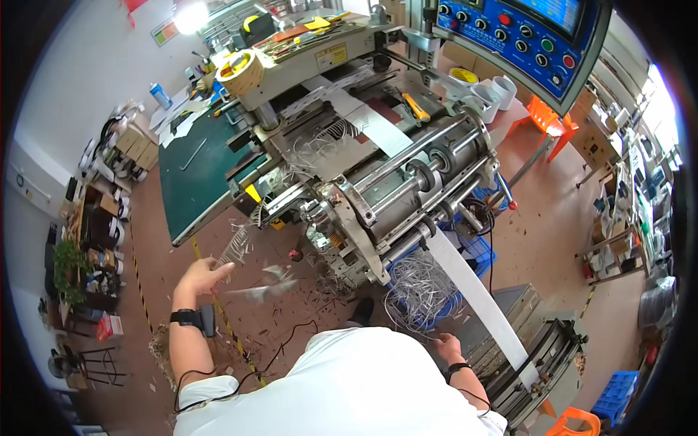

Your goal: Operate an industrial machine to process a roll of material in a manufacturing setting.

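My left hand (201, 277), in the air left of the machine, has its thumb stretched away from the fingers. Just beyond its fingertips is a ladder-like piece of clear plastic scrap (236, 245); I see no firm grip on it. A blurred scrap piece (267, 283) shows to the right of this hand. Low beside my body, my right hand (449, 348) has curled fingers, and what they hold, if anything, is too small to make out. It is nearest to a blue basket (458, 301) heaped with tangled thin plastic strips (418, 287).
A machine with steel rollers (436, 163) fills the middle, carrying a white web (385, 131). A toothed-edged white strip (476, 291) runs down to a lower unit (542, 370). A blue control panel (523, 43) hangs right. A black cable (287, 341) and scraps lie on the floor.
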Demonstrator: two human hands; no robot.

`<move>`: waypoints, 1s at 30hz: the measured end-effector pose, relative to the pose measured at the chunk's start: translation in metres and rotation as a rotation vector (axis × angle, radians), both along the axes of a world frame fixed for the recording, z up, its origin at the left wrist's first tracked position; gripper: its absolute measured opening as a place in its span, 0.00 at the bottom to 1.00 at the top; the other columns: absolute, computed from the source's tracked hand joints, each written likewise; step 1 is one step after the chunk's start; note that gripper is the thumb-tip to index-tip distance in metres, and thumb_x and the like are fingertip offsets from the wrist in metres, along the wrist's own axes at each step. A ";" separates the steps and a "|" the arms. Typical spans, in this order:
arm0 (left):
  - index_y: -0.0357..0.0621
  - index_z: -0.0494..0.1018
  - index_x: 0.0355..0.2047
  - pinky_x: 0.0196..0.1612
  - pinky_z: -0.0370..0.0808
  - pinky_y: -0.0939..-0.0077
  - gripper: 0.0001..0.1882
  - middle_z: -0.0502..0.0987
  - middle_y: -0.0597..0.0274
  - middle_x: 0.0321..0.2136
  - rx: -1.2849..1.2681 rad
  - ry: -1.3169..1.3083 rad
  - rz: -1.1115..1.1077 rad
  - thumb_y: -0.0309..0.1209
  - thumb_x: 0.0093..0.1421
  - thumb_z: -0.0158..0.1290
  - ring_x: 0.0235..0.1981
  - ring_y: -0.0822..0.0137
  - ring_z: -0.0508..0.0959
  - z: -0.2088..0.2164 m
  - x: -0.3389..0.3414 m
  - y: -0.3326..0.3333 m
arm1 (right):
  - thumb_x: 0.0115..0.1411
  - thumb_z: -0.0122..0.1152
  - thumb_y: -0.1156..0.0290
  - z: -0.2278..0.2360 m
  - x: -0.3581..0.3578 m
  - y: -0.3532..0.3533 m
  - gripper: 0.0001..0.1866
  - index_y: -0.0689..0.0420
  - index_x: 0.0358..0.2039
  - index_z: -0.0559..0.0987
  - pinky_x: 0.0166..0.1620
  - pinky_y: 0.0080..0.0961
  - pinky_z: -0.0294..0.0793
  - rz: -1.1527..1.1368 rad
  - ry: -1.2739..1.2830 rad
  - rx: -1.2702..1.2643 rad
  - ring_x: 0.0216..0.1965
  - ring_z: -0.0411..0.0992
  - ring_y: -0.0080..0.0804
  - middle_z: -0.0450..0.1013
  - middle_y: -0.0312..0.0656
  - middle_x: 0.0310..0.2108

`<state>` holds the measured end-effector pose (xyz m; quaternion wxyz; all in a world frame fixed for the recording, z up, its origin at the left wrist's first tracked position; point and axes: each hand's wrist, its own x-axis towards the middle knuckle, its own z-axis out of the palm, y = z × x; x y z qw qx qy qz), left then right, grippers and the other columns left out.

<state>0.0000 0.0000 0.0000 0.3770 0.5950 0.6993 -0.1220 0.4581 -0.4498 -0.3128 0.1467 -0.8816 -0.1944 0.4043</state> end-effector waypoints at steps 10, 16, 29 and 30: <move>0.36 0.74 0.46 0.42 0.73 0.78 0.15 0.79 0.62 0.34 0.463 -1.035 0.321 0.34 0.66 0.49 0.38 0.72 0.78 -0.048 -0.026 -0.002 | 0.54 0.63 0.61 -0.023 -0.014 0.035 0.17 0.58 0.41 0.82 0.47 0.32 0.75 0.079 -0.021 0.079 0.43 0.77 0.40 0.79 0.48 0.38; 0.37 0.76 0.43 0.40 0.74 0.77 0.11 0.80 0.60 0.35 0.769 -0.830 0.045 0.27 0.65 0.48 0.38 0.70 0.79 -0.033 0.021 -0.008 | 0.54 0.64 0.62 -0.026 -0.021 0.025 0.17 0.59 0.40 0.82 0.46 0.31 0.75 0.073 -0.022 0.104 0.41 0.78 0.39 0.80 0.48 0.37; 0.38 0.76 0.36 0.38 0.76 0.74 0.17 0.76 0.57 0.37 1.162 -0.617 -0.577 0.08 0.47 0.51 0.36 0.60 0.78 0.010 0.097 0.002 | 0.52 0.65 0.59 -0.039 -0.043 -0.020 0.17 0.58 0.38 0.83 0.46 0.31 0.75 -0.114 0.041 0.036 0.42 0.78 0.40 0.80 0.47 0.37; 0.38 0.76 0.36 0.38 0.76 0.74 0.17 0.76 0.57 0.37 1.164 -0.619 -0.593 0.08 0.47 0.52 0.36 0.60 0.78 0.014 0.101 0.002 | 0.52 0.65 0.59 -0.036 -0.044 -0.019 0.17 0.58 0.38 0.83 0.46 0.31 0.75 -0.133 0.049 0.035 0.42 0.78 0.39 0.80 0.46 0.37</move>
